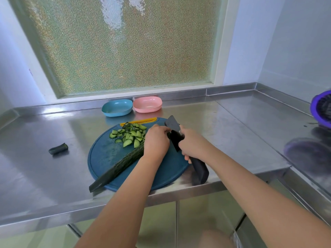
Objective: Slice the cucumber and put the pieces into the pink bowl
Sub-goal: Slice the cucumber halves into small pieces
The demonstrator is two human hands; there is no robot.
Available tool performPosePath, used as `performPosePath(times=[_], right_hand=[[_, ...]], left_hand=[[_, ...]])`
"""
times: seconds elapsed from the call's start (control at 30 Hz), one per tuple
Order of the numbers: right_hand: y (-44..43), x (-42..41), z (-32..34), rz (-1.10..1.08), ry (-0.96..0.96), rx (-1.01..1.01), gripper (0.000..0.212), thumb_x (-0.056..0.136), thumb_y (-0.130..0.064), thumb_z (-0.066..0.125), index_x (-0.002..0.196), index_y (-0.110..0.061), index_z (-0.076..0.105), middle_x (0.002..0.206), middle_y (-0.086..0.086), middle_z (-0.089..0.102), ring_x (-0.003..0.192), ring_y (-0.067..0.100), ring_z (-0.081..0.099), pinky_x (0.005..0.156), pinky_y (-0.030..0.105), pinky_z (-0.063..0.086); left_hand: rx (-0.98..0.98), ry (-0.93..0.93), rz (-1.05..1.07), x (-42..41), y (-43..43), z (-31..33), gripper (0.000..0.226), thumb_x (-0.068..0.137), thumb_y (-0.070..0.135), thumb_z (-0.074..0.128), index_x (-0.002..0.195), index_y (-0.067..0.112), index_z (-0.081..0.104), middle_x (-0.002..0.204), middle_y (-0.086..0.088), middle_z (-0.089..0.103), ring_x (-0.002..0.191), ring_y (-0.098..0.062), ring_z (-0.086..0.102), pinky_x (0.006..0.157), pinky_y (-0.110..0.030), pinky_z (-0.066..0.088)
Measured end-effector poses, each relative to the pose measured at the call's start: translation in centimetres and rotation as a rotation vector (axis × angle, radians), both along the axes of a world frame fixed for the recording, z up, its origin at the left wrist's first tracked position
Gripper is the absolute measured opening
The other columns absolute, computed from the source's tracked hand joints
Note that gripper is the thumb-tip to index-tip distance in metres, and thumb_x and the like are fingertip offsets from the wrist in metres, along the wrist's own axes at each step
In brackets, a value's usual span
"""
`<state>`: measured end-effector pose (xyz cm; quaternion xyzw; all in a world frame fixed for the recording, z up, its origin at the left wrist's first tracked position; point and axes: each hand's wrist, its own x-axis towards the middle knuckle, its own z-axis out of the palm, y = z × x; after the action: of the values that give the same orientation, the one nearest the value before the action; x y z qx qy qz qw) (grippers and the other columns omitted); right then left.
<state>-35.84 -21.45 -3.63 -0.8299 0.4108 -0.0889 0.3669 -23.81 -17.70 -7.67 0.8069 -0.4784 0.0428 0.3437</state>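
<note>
Lying on the board (pixel 107 158), the cucumber (pixel 121 163) is pinned under the left hand (pixel 156 142), fingers (pixel 162 130) curled; the knife (pixel 174 133) is gripped by the right hand (pixel 191 145). Knuckles should be kept forward, slices kept even.

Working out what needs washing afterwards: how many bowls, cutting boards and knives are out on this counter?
Bowls: 2, the blue bowl and the pink bowl
Boards: 1, the cutting board
Knives: 1, the knife in the right hand
Total: 4
</note>
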Motion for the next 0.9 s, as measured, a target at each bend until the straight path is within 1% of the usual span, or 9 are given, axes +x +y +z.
performPosePath(times=[0.1,0.2,0.27,0.33,0.43,0.6,0.67,0.77,0.9], right_hand=[[0.4,-0.5,-0.3,-0.004,-0.001,-0.031,0.073,0.085,0.003,0.034,0.151,-0.021,0.013,0.089,0.022,0.067,0.063,0.034,0.067,0.068,0.045,0.059],[0.2,-0.7,-0.2,-0.012,-0.046,0.001,0.07,0.086,0.002,0.036,0.15,-0.02,0.018,0.083,0.019,0.069,0.055,0.028,0.063,0.066,0.041,0.059],[-0.1,-0.7,-0.1,-0.024,-0.103,0.053,0.07,0.086,0.002,0.037,0.15,-0.019,0.019,0.078,0.017,0.066,0.051,0.025,0.059,0.063,0.039,0.058],[-0.3,-0.6,0.0,-0.03,-0.151,0.105,0.071,0.087,0.002,0.039,0.152,-0.019,0.017,0.073,0.014,0.063,0.049,0.023,0.057,0.059,0.037,0.056],[-0.5,-0.4,-0.1,-0.038,-0.173,0.149,0.073,0.088,0.001,0.04,0.153,-0.021,0.014,0.065,0.009,0.06,0.046,0.019,0.055,0.047,0.028,0.051],[-1.0,-0.2,0.0,-0.068,-0.235,0.252,0.065,0.091,0.001,0.04,0.15,-0.02,0.026,0.06,0.007,0.054,0.033,0.009,0.048,0.035,0.018,0.04],[-1.2,-0.3,0.1,-0.084,-0.253,0.283,0.062,0.091,0.001,0.04,0.149,-0.019,0.028,0.058,0.006,0.053,0.03,0.008,0.046,0.035,0.017,0.039],[-1.1,-0.2,0.1,-0.078,-0.241,0.278,0.061,0.091,0.001,0.039,0.148,-0.018,0.03,0.059,0.006,0.053,0.031,0.008,0.047,0.035,0.017,0.039],[-0.8,0.0,-0.1,-0.073,-0.241,0.28,0.064,0.09,0.002,0.038,0.15,-0.019,0.026,0.06,0.007,0.052,0.03,0.008,0.047,0.035,0.017,0.039]], left_hand=[[-0.012,-0.014,0.023,0.1,-0.2,-0.3,0.035,0.09,0.005,0.044,0.112,0.017,0.069,0.108,-0.014,0.065,0.103,-0.03,0.053,0.083,-0.034,0.042],[-0.013,-0.014,0.02,0.2,-0.3,-0.3,0.036,0.091,0.004,0.044,0.112,0.017,0.069,0.107,-0.015,0.064,0.102,-0.032,0.052,0.083,-0.036,0.042],[-0.017,-0.021,0.012,0.1,-0.2,-0.2,0.036,0.089,0.003,0.044,0.111,0.017,0.07,0.104,-0.017,0.064,0.099,-0.033,0.053,0.083,-0.038,0.043],[-0.02,-0.023,0.0,0.1,-0.2,-0.1,0.036,0.089,0.001,0.044,0.108,0.015,0.071,0.101,-0.019,0.063,0.097,-0.034,0.053,0.082,-0.039,0.043],[-0.034,-0.015,-0.002,0.0,-0.1,-0.1,0.035,0.088,0.0,0.044,0.104,0.012,0.072,0.1,-0.021,0.063,0.095,-0.035,0.053,0.08,-0.039,0.043],[-0.041,-0.014,-0.001,-0.1,-0.1,-0.1,0.034,0.089,0.001,0.044,0.107,0.014,0.071,0.099,-0.02,0.063,0.096,-0.034,0.053,0.079,-0.037,0.042],[-0.05,-0.009,-0.003,-0.1,-0.1,-0.1,0.034,0.091,0.002,0.045,0.11,0.015,0.07,0.1,-0.02,0.063,0.096,-0.034,0.053,0.079,-0.037,0.041],[-0.041,-0.005,0.004,-0.1,-0.1,0.0,0.033,0.091,0.003,0.044,0.11,0.013,0.07,0.101,-0.02,0.062,0.097,-0.034,0.052,0.08,-0.037,0.041],[-0.03,-0.007,0.014,-0.1,-0.1,0.1,0.032,0.091,0.003,0.043,0.108,0.01,0.069,0.105,-0.02,0.063,0.101,-0.034,0.053,0.083,-0.037,0.04]])
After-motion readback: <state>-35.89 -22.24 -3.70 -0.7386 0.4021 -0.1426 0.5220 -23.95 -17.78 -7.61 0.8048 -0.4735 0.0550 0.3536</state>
